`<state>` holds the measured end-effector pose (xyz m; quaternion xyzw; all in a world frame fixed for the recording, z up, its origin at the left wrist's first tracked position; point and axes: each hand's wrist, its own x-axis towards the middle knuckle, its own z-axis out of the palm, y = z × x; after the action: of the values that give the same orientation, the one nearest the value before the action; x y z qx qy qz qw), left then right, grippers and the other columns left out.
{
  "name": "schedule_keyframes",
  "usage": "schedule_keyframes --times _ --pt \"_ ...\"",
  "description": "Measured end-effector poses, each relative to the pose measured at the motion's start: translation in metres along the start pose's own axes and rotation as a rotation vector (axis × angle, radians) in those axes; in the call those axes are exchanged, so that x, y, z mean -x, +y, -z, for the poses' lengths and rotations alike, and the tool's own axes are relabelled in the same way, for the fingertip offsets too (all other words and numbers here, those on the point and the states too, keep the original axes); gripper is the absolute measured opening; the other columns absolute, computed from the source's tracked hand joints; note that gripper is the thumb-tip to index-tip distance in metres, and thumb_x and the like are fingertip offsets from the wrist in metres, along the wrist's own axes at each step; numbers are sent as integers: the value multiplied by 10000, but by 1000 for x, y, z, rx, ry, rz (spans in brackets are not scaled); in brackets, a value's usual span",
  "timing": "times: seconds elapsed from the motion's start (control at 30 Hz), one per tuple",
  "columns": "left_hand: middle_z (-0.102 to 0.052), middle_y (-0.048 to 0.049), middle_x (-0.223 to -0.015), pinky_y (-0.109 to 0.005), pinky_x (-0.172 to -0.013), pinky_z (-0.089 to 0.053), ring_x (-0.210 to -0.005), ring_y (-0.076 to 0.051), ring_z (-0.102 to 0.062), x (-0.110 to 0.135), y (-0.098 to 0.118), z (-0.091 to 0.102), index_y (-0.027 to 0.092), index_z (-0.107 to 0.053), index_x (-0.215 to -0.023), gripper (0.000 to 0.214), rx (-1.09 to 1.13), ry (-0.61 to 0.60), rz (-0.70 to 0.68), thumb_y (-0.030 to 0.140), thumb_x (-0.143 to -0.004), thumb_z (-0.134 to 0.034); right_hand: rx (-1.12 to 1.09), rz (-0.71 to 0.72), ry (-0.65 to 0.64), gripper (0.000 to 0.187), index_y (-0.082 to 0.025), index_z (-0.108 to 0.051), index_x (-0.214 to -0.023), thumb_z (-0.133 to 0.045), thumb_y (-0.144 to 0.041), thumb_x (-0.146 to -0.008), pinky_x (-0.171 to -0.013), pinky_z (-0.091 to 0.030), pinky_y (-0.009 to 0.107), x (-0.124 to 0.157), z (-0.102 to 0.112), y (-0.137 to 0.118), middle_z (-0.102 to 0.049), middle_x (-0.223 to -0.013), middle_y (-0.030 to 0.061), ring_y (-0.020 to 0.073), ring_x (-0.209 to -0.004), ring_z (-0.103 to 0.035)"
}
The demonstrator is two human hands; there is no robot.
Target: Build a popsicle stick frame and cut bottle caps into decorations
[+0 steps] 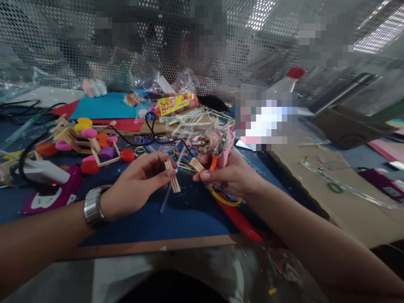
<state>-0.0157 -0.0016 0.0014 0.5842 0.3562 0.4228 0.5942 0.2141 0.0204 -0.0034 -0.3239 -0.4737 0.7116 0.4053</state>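
Note:
My left hand [139, 183], with a metal watch on its wrist, pinches a short bundle of wooden sticks [173, 176] laid side by side. In my right hand [232, 174] is a pink hot glue gun [217, 143] with an orange trigger, its nozzle crusted and pointing left. Between that hand's thumb and fingers sits a second short bundle of sticks [197, 165]. The two bundles are apart. Below my right hand lie a long red handle-shaped thing [241, 221] and a yellow loop [224, 198]; I cannot tell whether they are joined.
A stick model with coloured pompom-like pieces [90, 143] stands at left, behind a purple power strip [52, 189] with a plug in it. Loose sticks [195, 122], a yellow-labelled packet [176, 103] and blue paper [97, 107] lie farther back. A black cord crosses the blue table [195, 219].

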Motion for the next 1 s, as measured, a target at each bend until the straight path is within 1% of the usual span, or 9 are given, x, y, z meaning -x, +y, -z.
schedule_keyframes --times 0.07,0.13,0.2,0.33,0.43,0.53,0.73,0.87,1.0 --pt "-633 32 -757 -202 -615 -524 -635 -91 -623 0 0 1 163 -634 -873 307 85 -13 40 375 -828 -851 22 -9 -2 422 -163 -673 -775 -1008 -189 -519 -401 -444 141 0 0 0 -691 -628 -36 129 -534 -713" --pt "-680 31 -770 -197 -649 -567 -665 -102 -698 0 1 2 168 -628 -892 303 172 3 70 325 -811 -875 46 -13 -6 436 -164 -660 -773 -1011 -186 -515 -391 -440 144 -1 0 0 -690 -634 -42 103 -478 -672" --pt "-711 25 -765 -189 -672 -595 -690 -110 -734 0 3 3 163 -636 -884 299 242 40 82 292 -796 -891 51 -5 -14 449 -164 -644 -762 -1015 -192 -511 -409 -458 146 -2 0 -1 -700 -648 -37 98 -481 -672" --pt "-732 11 -719 -170 -676 -615 -706 -123 -766 -1 6 1 138 -642 -795 317 341 84 77 259 -743 -930 24 -4 -31 468 -163 -624 -762 -1019 -213 -514 -469 -509 154 -3 1 -1 -726 -692 -22 101 -519 -699" --pt "-738 7 -718 -154 -675 -618 -701 -119 -770 0 6 -1 128 -636 -760 329 342 82 44 237 -720 -944 6 -8 -21 459 -160 -624 -783 -1011 -231 -547 -430 -472 141 -3 2 -1 -725 -693 -17 103 -514 -698" --pt "-737 9 -726 -161 -674 -632 -689 -119 -772 2 6 -2 123 -650 -760 300 311 59 15 215 -731 -933 -17 -3 -9 446 -158 -632 -794 -1004 -255 -569 -387 -426 135 -3 2 -1 -734 -706 -9 96 -489 -680" --pt "-744 20 -713 -156 -674 -645 -676 -117 -783 4 5 -2 125 -675 -763 243 319 36 -1 171 -749 -913 38 -7 -19 437 -155 -659 -816 -1003 -270 -572 -400 -422 135 -2 -1 0 -718 -649 -11 86 -481 -657" --pt "-757 14 -708 -151 -682 -646 -683 -117 -788 2 4 -2 127 -680 -759 221 313 19 -15 158 -765 -899 67 -5 -15 429 -163 -655 -825 -993 -294 -595 -427 -437 149 -2 -1 0 -711 -659 -15 91 -504 -662" --pt "-756 15 -697 -147 -670 -644 -674 -114 -786 2 4 -2 127 -677 -760 214 303 32 -30 147 -773 -891 109 -2 -36 420 -169 -658 -833 -977 -344 -625 -419 -413 164 -2 1 2 -682 -630 -30 89 -495 -642"
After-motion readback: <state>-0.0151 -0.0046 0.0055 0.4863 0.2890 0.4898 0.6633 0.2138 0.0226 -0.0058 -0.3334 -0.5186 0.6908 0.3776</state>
